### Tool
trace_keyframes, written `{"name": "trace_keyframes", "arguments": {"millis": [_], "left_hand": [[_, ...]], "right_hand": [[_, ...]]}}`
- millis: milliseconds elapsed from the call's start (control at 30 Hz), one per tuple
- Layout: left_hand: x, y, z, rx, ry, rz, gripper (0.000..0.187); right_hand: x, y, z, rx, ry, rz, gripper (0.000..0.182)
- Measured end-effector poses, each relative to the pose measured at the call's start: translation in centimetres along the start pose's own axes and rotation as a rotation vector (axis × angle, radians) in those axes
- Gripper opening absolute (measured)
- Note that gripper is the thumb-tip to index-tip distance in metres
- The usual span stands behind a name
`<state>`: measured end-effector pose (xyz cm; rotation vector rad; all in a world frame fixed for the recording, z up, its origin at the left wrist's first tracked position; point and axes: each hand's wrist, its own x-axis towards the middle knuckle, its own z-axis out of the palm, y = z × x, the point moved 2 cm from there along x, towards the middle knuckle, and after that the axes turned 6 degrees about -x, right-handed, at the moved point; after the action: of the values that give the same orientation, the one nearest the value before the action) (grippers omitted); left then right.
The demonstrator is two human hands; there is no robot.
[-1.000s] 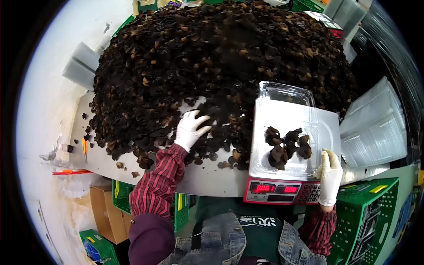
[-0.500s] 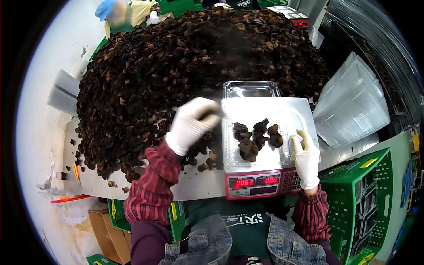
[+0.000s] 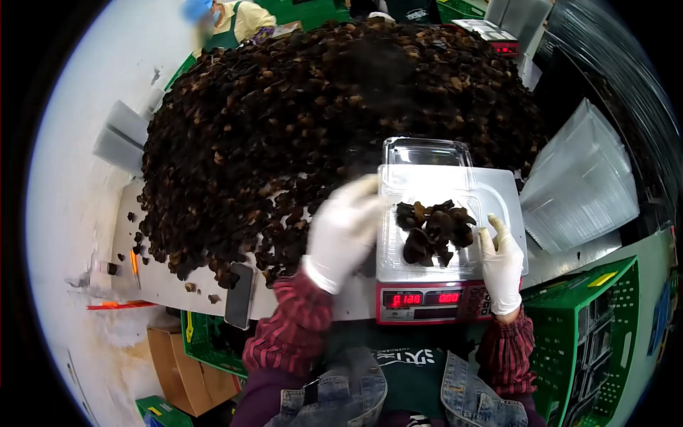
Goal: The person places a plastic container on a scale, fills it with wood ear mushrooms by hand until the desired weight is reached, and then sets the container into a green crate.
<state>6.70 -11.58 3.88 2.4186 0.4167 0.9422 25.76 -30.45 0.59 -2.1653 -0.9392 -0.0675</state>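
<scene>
A red and white digital scale (image 3: 498, 186) carries a clear plastic container (image 3: 393, 265) with a small heap of dark wood ear mushrooms (image 3: 435, 229) in it. The container's lid (image 3: 428, 151) reaches out past the far edge of the scale. My left hand (image 3: 343, 231), in a white glove, is beside the scale's left edge, its fingers smeared by motion. At the container's right side is my gloved right hand (image 3: 503, 267), thumb and forefinger apart, with nothing visible between them. Behind the scale lies a large pile of wood ear mushrooms (image 3: 284, 121).
A stack of clear containers (image 3: 583, 178) leans at the right. Green crates (image 3: 562, 334) stand below the table edge. A phone (image 3: 240, 295) and an orange knife (image 3: 134, 263) lie on the left. Across the pile are a co-worker (image 3: 238, 25) and another scale (image 3: 491, 32).
More mushrooms lie in the container, and the scale's reading has risen. My left hand has come down toward my body. The phone has come into sight as the view shifted.
</scene>
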Motion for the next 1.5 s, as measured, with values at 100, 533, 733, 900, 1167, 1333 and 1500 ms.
{"name": "trace_keyframes", "arguments": {"millis": [100, 533, 733, 900, 1167, 1333, 1500], "left_hand": [[-5.0, -9.0, -1.5, 0.345, 0.029, -0.362, 0.048], [-10.7, -16.2, -0.2, 0.144, 0.130, -0.199, 0.015], [0.2, -3.8, -1.1, -0.159, 0.147, -0.114, 0.014], [3.4, 5.0, 5.1, -0.017, -0.295, 0.314, 0.034], [2.6, 4.9, 4.6, -0.154, -0.252, 0.226, 0.056], [0.2, 2.3, 5.6, -0.066, -0.371, 0.171, 0.049], [-0.2, 2.5, 2.5, -0.239, -0.055, 0.092, 0.046]], "right_hand": [[-0.1, 0.7, -0.2, -0.003, 0.009, 0.048, 0.032], [-0.3, 0.8, -0.7, -0.012, 0.070, 0.012, 0.030], [-0.4, 1.0, -1.0, -0.026, 0.071, 0.030, 0.032], [0.1, -0.7, -0.9, 0.038, 0.111, -0.138, 0.035], [-0.1, -0.8, -0.2, -0.044, 0.040, -0.243, 0.034], [0.0, -1.2, -0.2, -0.116, -0.025, -0.273, 0.031], [1.0, -0.2, -0.5, 0.065, 0.045, -0.234, 0.027]]}}
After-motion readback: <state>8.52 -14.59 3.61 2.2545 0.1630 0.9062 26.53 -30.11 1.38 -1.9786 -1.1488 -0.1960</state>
